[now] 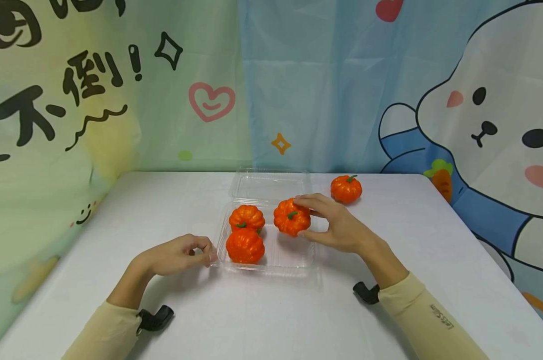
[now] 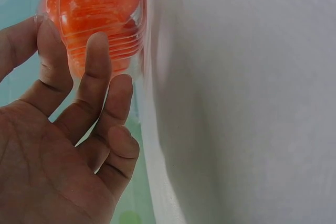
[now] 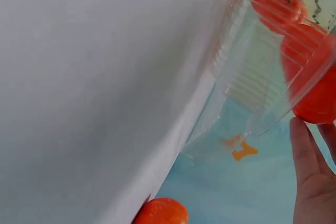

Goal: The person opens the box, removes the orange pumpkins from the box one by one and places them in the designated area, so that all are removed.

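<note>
A clear plastic clamshell box [image 1: 295, 256] lies open on the table, its lid [image 1: 271, 187] folded back away from me. My left hand [image 1: 174, 256] pinches the box's near left corner between thumb and forefinger. The other fingers of that hand curve loosely beside the ribbed wall in the left wrist view. With thumb and fingertips, my right hand [image 1: 343, 227] grips a small orange pumpkin [image 1: 286, 220] with a green stem over the box's right half. Two more pumpkins sit in the left half, a rear one [image 1: 246, 217] and a front one [image 1: 244, 247], close together.
Another orange pumpkin [image 1: 345, 190] stands on the white table [image 1: 271, 320] near its back edge, right of the lid. A printed cloth backdrop [image 1: 298, 90] hangs behind the table. Black wrist mounts [image 1: 156, 318] stick out from both sleeves.
</note>
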A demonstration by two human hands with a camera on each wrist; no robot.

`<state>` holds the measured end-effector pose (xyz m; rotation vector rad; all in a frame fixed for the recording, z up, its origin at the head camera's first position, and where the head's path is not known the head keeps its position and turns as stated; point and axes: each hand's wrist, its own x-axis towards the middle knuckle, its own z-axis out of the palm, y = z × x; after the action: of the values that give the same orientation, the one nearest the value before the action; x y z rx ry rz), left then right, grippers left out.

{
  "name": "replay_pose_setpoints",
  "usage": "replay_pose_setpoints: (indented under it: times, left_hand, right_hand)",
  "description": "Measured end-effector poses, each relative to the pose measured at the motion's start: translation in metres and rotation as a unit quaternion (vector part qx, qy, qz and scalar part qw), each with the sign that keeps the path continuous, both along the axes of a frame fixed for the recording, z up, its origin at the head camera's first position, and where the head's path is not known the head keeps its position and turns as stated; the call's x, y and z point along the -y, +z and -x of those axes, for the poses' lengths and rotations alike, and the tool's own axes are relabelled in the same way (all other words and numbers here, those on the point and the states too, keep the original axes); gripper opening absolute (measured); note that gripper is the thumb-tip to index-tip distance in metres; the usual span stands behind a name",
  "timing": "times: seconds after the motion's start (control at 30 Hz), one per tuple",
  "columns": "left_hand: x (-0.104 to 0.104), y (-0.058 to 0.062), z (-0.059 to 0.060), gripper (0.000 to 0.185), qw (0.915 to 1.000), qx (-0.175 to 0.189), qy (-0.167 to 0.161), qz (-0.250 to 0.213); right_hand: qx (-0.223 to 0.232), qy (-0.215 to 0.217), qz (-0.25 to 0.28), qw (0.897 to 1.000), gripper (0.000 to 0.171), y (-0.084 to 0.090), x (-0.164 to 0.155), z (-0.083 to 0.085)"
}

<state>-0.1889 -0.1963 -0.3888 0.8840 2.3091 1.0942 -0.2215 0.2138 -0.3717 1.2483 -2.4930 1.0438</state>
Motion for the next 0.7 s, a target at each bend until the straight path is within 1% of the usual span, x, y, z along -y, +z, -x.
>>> replay_pose_setpoints:
  times: [0.1, 0.23, 0.3, 0.47, 0.7]
  left_hand:
    - [0.0, 0.0, 0.001, 0.017, 1.0, -0.001, -0.002, 0.0]
    - [0.001, 0.0, 0.001, 0.018, 1.0, -0.001, -0.003, -0.002]
    - [0.001, 0.001, 0.0, 0.018, 1.0, -0.001, -0.004, -0.004]
    - [0.0, 0.001, -0.001, 0.02, 1.0, 0.005, -0.003, -0.005]
    - [0.001, 0.001, -0.001, 0.019, 1.0, 0.0, 0.0, -0.006]
  right_hand:
    - [-0.032, -0.001, 0.019, 0.999, 0.068, 0.001, -0.003, 0.002]
    - [-0.068, -0.021, 0.022, 0.997, 0.065, 0.004, -0.01, 0.003]
    - [-0.067, -0.03, 0.029, 0.997, 0.064, 0.005, -0.014, 0.003]
    - [-0.04, -0.055, 0.054, 0.996, 0.066, 0.006, -0.022, 0.0]
    - [-0.052, -0.091, 0.042, 0.994, 0.069, 0.006, -0.037, 0.0]
